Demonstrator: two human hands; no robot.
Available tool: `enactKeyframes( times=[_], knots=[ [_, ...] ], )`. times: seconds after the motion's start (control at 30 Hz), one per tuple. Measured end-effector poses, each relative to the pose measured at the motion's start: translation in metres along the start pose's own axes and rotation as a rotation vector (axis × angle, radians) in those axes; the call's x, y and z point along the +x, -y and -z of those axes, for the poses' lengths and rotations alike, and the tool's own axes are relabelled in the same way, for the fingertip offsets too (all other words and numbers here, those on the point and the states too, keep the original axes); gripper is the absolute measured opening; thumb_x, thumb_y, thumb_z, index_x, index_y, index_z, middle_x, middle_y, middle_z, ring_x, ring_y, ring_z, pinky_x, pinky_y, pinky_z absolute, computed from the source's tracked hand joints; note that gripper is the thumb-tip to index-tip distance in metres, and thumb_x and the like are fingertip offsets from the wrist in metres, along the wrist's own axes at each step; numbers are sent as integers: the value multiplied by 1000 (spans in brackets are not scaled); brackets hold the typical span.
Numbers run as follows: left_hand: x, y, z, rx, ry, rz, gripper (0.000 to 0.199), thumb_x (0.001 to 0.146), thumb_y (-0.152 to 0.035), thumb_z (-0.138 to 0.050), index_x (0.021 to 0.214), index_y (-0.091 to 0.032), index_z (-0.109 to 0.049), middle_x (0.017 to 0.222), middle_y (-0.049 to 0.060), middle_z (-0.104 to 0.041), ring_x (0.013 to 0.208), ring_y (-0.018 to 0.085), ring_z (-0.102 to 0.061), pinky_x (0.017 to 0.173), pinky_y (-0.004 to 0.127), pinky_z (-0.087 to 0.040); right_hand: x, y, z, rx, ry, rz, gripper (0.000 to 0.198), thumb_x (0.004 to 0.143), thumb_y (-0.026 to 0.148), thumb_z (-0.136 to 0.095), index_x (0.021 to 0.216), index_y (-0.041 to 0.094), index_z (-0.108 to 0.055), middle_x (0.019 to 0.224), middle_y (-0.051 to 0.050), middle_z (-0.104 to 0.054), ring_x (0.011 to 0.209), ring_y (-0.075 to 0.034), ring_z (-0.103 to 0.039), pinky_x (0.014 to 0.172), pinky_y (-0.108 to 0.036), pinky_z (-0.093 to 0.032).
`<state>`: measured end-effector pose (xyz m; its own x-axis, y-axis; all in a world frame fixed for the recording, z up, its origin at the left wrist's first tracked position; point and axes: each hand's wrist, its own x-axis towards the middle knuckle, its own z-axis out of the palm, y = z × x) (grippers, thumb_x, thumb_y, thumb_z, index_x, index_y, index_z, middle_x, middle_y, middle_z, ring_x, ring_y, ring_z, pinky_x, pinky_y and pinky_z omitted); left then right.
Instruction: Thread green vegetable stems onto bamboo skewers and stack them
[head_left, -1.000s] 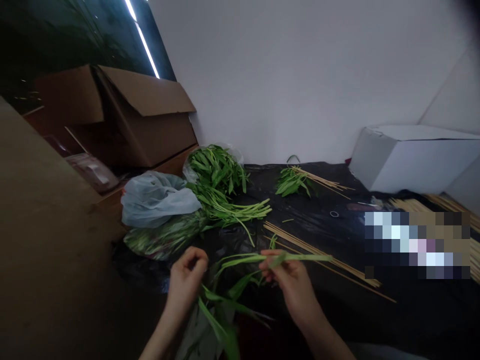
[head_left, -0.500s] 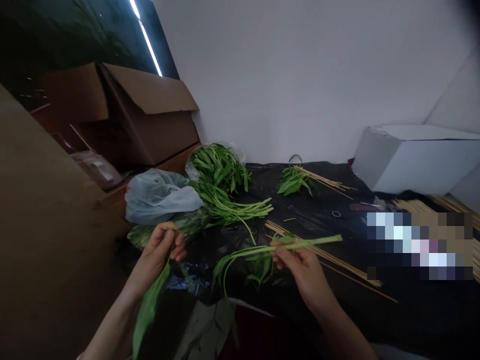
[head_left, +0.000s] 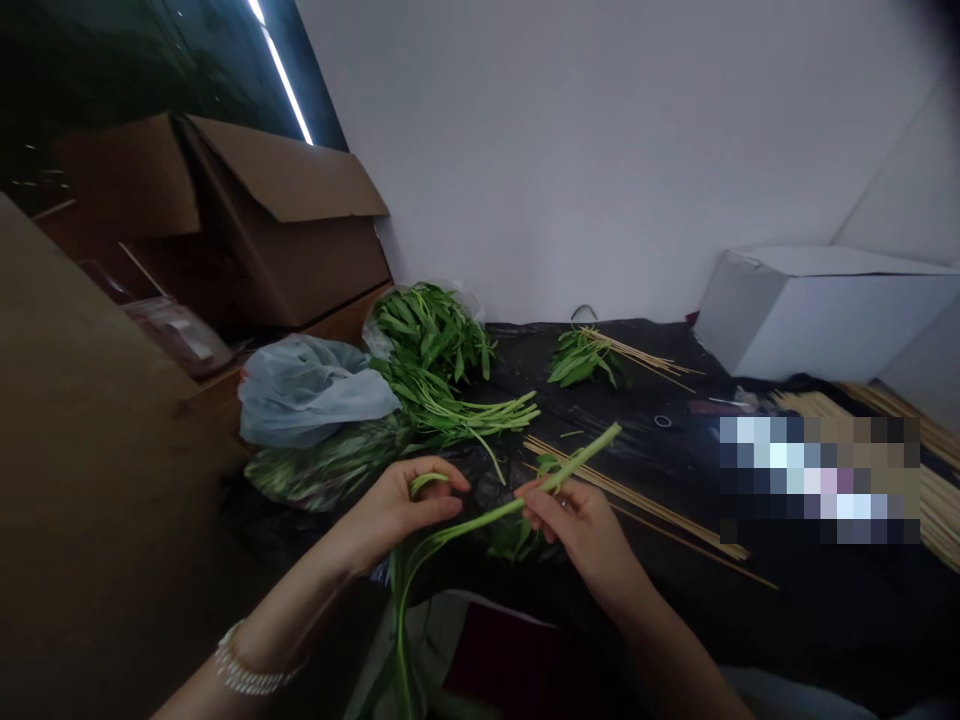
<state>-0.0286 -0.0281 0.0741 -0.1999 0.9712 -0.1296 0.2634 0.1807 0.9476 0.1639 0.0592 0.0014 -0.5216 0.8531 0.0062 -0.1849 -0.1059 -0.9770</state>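
My right hand (head_left: 574,510) pinches a thick green water spinach stalk (head_left: 487,517). Its cut end points up and to the right, while its thinner, leafy end bends down to the left. Close by on the left is my left hand (head_left: 397,510), wearing a beaded bracelet. Its fingers curl round a thin, bent green leaf stem (head_left: 429,481), with thumb and forefinger tips apart. Under my right hand, thin bamboo skewers (head_left: 675,517) lie on the black plastic sheet (head_left: 637,620), with some green leaves (head_left: 514,538) at their left end.
A water spinach pile (head_left: 431,335) spills from a clear bag, its stalks pointing right. Left of it sits a bluish plastic bag (head_left: 311,390). Farther back are skewers with leaves (head_left: 585,358), a cardboard box (head_left: 300,260) and a white box (head_left: 847,320). More sticks (head_left: 930,500) lie at right.
My left hand has moved right and slightly down, close to the stalk. The stalk has tilted, its cut end now higher. The view has shifted a little.
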Motion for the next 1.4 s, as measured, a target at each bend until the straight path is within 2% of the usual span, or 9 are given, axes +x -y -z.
enactKeyframes(
  times=[0.13,0.5,0.63,0.83,1.0,1.17,1.23,1.3,1.4],
  knots=[
    [-1,0,-12,113,94,33,29,79,-44,-60,75,-17,-70,67,0,-60,57,12,-46,53,22,-35,-1,0,-5,-10,34,2,31,74,47,-72,80,16,-74,65,-2,-65,56,-12,-54,49,-22,-39],
    [-5,20,-24,279,278,25,25,83,-28,-48,80,-14,-69,71,0,-62,69,14,-52,65,22,-39,0,-12,-9,-12,96,8,28,76,43,-70,81,16,-71,63,1,-62,55,-9,-51,49,-20,-38],
    [-3,31,-23,402,175,-22,23,74,-18,-48,77,-15,-71,71,0,-64,67,14,-53,63,23,-38,1,-6,-7,52,42,8,35,75,48,-70,84,15,-71,61,1,-60,53,-9,-50,46,-19,-36],
    [-6,38,-23,472,-97,-140,18,68,-15,-48,57,-17,-62,62,0,-57,63,15,-51,60,25,-35,-3,-7,-12,64,9,13,33,75,46,-71,83,14,-74,65,-2,-64,55,-10,-52,47,-20,-38],
    [-2,46,-13,169,-249,-60,16,67,-22,-51,52,-16,-57,53,-2,-47,54,11,-42,51,23,-31,-4,-10,-18,152,11,26,28,76,43,-71,83,16,-76,69,-4,-66,58,-11,-55,49,-20,-41],
    [-2,45,43,-481,-548,104,16,70,-24,-57,57,-16,-53,50,-5,-42,39,5,-30,36,16,-24,-12,-11,-19,217,-106,81,28,79,44,-69,85,17,-74,65,-1,-64,59,-11,-56,54,-20,-45],
    [-8,36,70,-733,-548,127,13,77,-15,-52,65,-15,-56,51,-6,-44,35,3,-27,33,14,-26,-23,-21,-30,134,-3,25,29,81,43,-67,88,16,-73,66,-2,-65,60,-12,-58,55,-21,-46],
    [-18,22,94,-863,-552,53,20,86,-8,-44,77,-15,-60,60,-3,-54,35,3,-31,32,12,-29,-36,-38,-47,32,150,-38,29,85,42,-61,93,16,-72,69,-3,-67,62,-13,-60,57,-22,-47],
    [-29,3,112,-978,-555,-95,23,95,-13,-40,85,-19,-60,70,-2,-60,40,3,-41,36,11,-37,-53,-65,-70,-414,398,128,25,91,34,-52,99,19,-71,80,-3,-70,72,-15,-64,63,-22,-49]
  ],
)
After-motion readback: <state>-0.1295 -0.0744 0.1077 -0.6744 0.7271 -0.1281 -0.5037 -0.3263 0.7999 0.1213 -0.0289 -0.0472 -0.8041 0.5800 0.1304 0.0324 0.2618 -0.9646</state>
